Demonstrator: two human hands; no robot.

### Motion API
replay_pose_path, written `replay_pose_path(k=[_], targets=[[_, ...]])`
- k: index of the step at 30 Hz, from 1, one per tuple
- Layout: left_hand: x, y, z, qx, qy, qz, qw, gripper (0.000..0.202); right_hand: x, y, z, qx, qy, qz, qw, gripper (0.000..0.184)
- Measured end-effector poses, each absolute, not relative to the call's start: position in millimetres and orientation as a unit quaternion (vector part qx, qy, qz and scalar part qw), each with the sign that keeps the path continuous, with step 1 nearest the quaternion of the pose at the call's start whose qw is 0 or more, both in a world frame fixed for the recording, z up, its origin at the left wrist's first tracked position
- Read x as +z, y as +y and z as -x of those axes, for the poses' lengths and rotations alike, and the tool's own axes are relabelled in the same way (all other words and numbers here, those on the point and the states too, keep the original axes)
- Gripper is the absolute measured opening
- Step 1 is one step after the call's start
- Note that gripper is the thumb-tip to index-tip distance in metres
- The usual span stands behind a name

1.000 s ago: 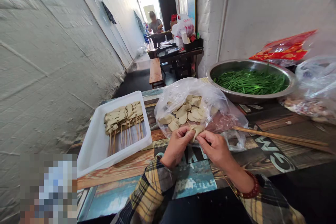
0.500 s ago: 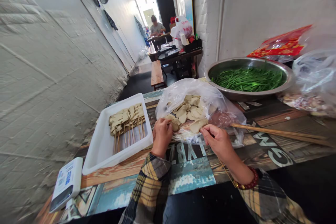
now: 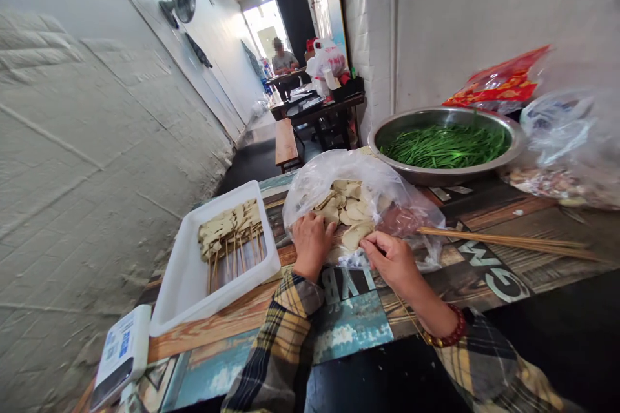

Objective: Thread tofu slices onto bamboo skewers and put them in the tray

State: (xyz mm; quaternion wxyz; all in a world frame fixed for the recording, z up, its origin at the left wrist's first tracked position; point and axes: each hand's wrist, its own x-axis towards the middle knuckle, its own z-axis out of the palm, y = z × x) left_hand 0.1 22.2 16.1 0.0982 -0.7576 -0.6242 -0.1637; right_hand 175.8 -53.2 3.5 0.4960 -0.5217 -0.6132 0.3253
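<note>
My right hand (image 3: 393, 264) is closed in a pinch on a flat beige food slice (image 3: 357, 236); its exact kind I cannot tell. A thin bamboo skewer (image 3: 411, 315) runs from beneath that hand toward the wrist. My left hand (image 3: 312, 245) reaches over the near left edge of a clear plastic bag (image 3: 310, 181). Its thumb is spread from the fingers, whose tips are partly hidden against loose beige slices (image 3: 352, 210) in the bag. To the left, a white tray (image 3: 177, 293) holds several skewers threaded with such slices (image 3: 230, 226).
Behind the bag at right stands a steel bowl (image 3: 375, 142) of green chives (image 3: 445, 147). Loose bamboo skewers (image 3: 504, 242) lie on the right. Plastic bags (image 3: 557, 135) stand beyond, and a white device (image 3: 121, 355) sits front left. A person (image 3: 283, 61) sits far back.
My left hand has moved right and forward, its thumb now spread from the fingers. My right hand still pinches the slice. The whole view has shifted slightly.
</note>
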Motion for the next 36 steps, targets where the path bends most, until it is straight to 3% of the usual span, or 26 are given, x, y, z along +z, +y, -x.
replay_pose_path(k=[4,10,18,26,31,36], targets=[[10.4,34.0,-7.3,-0.176,-0.645,0.739,0.080,0.023,3.4,-52.5,-175.9,0.318,-0.621,0.512,0.502,0.027],[1.7,42.5,-8.2,-0.291,-0.627,0.723,0.013,0.005,2.8,-51.3,-175.7,0.310,-0.626,0.506,0.507,0.026],[13.2,22.0,10.6,-0.424,-0.549,0.648,-0.316,0.014,5.0,-52.6,-176.1,0.313,-0.630,0.505,0.499,0.025],[15.1,7.7,23.0,-0.504,-0.492,0.507,-0.498,0.030,9.4,-57.8,-176.8,0.333,-0.649,0.494,0.474,0.026],[15.9,5.9,23.6,-0.520,-0.469,0.490,-0.519,0.028,10.6,-60.5,-176.4,0.347,-0.671,0.482,0.445,0.026],[19.2,3.1,24.7,-0.517,-0.490,0.555,-0.430,0.024,9.8,-60.8,-175.8,0.340,-0.668,0.490,0.445,0.026]])
